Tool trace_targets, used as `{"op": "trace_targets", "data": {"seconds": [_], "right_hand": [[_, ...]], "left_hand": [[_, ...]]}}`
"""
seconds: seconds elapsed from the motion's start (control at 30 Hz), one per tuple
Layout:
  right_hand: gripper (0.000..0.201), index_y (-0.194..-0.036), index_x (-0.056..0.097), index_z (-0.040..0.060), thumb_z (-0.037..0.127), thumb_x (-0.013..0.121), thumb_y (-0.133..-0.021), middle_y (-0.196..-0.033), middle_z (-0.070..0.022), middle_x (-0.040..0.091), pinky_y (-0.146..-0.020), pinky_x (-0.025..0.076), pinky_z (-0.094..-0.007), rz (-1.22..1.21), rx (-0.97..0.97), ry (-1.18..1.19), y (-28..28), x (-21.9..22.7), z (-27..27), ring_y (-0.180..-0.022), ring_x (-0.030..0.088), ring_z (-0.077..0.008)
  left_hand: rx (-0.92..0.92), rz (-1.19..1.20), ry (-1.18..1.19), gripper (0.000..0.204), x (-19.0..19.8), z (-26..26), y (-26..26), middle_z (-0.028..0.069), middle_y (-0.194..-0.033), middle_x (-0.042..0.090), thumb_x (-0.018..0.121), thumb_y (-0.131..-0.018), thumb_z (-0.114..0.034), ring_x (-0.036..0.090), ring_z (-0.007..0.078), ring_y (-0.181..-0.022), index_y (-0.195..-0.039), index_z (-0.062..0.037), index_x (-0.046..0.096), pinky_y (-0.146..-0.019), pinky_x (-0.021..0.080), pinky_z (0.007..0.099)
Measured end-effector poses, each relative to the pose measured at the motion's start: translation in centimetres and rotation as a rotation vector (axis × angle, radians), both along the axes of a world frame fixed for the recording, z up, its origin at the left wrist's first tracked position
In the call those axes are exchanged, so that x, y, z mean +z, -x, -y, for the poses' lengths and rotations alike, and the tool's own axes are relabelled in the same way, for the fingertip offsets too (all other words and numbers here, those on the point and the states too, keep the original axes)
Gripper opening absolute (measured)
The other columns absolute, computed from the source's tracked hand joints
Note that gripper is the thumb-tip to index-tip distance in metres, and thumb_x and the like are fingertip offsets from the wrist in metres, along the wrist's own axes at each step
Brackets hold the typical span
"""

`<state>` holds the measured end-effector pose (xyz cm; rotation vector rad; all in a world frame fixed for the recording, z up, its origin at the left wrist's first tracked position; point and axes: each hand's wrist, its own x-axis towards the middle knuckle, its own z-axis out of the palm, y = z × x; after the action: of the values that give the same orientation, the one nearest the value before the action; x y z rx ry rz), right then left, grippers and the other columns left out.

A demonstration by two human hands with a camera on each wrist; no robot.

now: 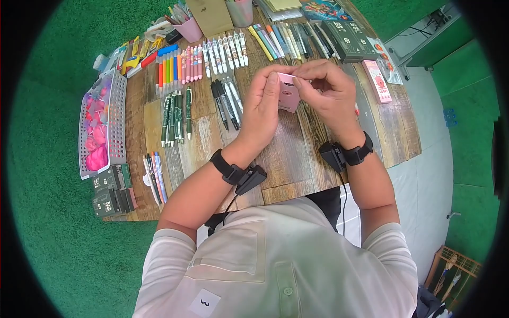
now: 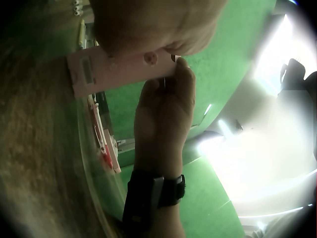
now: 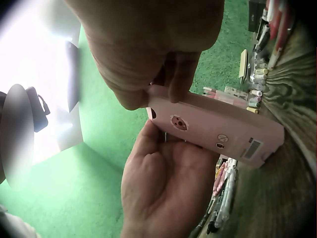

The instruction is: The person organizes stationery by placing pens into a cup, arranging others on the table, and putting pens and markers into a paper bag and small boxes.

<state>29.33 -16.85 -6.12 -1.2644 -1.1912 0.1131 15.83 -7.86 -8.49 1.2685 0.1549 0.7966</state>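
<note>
Both hands hold a small pink box (image 1: 289, 98) above the table's middle, its barcode end pointing down and away from the fingers. The left hand (image 1: 263, 106) grips one side, thumb near the top edge; in the right wrist view the left hand (image 3: 166, 186) lies under the box (image 3: 218, 131). The right hand (image 1: 330, 95) pinches the top end between thumb and fingers, and in the left wrist view the right hand (image 2: 166, 114) touches the end of the box (image 2: 119, 72). A dark cut-out shows near that end.
Rows of pens and markers (image 1: 170, 69) lie left and beyond the hands. A white basket (image 1: 117, 116) of pink items stands at the left edge. Black boxes (image 1: 344, 45) and another pink box (image 1: 377, 82) are at the right; pen cups (image 1: 188, 31) stand at the back.
</note>
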Motion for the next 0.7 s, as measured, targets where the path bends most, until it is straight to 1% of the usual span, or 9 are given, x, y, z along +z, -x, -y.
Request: {"op": "trace_targets", "data": {"seconds": [0.23, 0.33, 0.4, 0.5, 0.6, 0.67, 0.7], "right_hand": [[0.007, -0.091, 0.071, 0.0066, 0.006, 0.077, -0.087, -0.095, -0.0030, 0.076, -0.060, 0.052, -0.0211, 0.006, -0.024, -0.001, 0.3, 0.1, 0.0, -0.084, 0.071, -0.0092], [0.007, -0.090, 0.071, 0.0068, 0.006, 0.077, -0.087, -0.095, -0.0028, 0.075, -0.059, 0.052, -0.0210, 0.009, -0.026, -0.005, 0.4, 0.2, 0.0, -0.084, 0.071, -0.0094], [0.007, -0.090, 0.071, 0.0068, 0.005, 0.077, -0.087, -0.094, -0.0028, 0.075, -0.059, 0.052, -0.0209, 0.014, -0.024, -0.010, 0.4, 0.2, 0.0, -0.084, 0.071, -0.0096], [0.007, -0.089, 0.071, 0.0065, 0.005, 0.077, -0.087, -0.094, -0.0033, 0.075, -0.059, 0.053, -0.0213, 0.046, -0.036, 0.006, 0.4, 0.4, 0.1, -0.082, 0.070, -0.0098], [0.008, -0.089, 0.070, 0.0059, 0.005, 0.078, -0.086, -0.094, -0.0041, 0.075, -0.059, 0.053, -0.0224, 0.072, -0.034, 0.004, 0.6, 0.7, 0.3, -0.081, 0.070, -0.0104], [0.011, -0.089, 0.070, 0.0054, 0.004, 0.080, -0.085, -0.094, -0.0057, 0.075, -0.058, 0.053, -0.0239, 0.172, -0.067, -0.003, 0.7, 1.0, 0.4, -0.079, 0.070, -0.0117], [0.011, -0.089, 0.070, 0.0054, 0.004, 0.080, -0.085, -0.094, -0.0057, 0.075, -0.058, 0.053, -0.0239, 0.171, -0.066, -0.003, 0.6, 1.0, 0.4, -0.079, 0.070, -0.0117]], "left_hand": [[0.020, -0.014, 0.006, 0.031, 0.1, 0.1, -0.2, 0.0098, -0.128, 0.061, 0.038, -0.115, -0.028, 0.058, 0.0160, -0.118, -0.128, -0.0045, 0.054, -0.106, 0.045, 0.0339], [0.025, -0.009, -0.007, 0.031, -0.1, 0.1, -0.3, 0.0098, -0.128, 0.062, 0.038, -0.115, -0.029, 0.059, 0.0159, -0.116, -0.128, -0.0047, 0.054, -0.103, 0.047, 0.0337], [0.009, -0.009, 0.043, 0.031, -0.1, 0.1, -0.2, 0.0094, -0.126, 0.062, 0.039, -0.115, -0.030, 0.060, 0.0153, -0.113, -0.126, -0.0050, 0.054, -0.100, 0.048, 0.0334], [0.001, -0.021, 0.037, 0.032, -0.2, 0.0, -0.2, 0.0092, -0.125, 0.063, 0.039, -0.115, -0.031, 0.060, 0.0148, -0.111, -0.125, -0.0054, 0.055, -0.099, 0.049, 0.0331], [0.025, -0.031, 0.018, 0.031, -0.1, 0.0, -0.2, 0.0095, -0.125, 0.063, 0.040, -0.115, -0.031, 0.060, 0.0151, -0.112, -0.124, -0.0057, 0.055, -0.100, 0.048, 0.0336], [0.028, -0.023, 0.032, 0.031, -0.1, 0.1, -0.2, 0.0097, -0.125, 0.063, 0.040, -0.115, -0.030, 0.059, 0.0154, -0.112, -0.124, -0.0055, 0.056, -0.101, 0.048, 0.0341], [0.029, -0.013, 0.046, 0.031, -0.1, 0.2, -0.2, 0.0099, -0.125, 0.063, 0.039, -0.115, -0.030, 0.059, 0.0156, -0.112, -0.123, -0.0054, 0.056, -0.102, 0.047, 0.0345]]}}
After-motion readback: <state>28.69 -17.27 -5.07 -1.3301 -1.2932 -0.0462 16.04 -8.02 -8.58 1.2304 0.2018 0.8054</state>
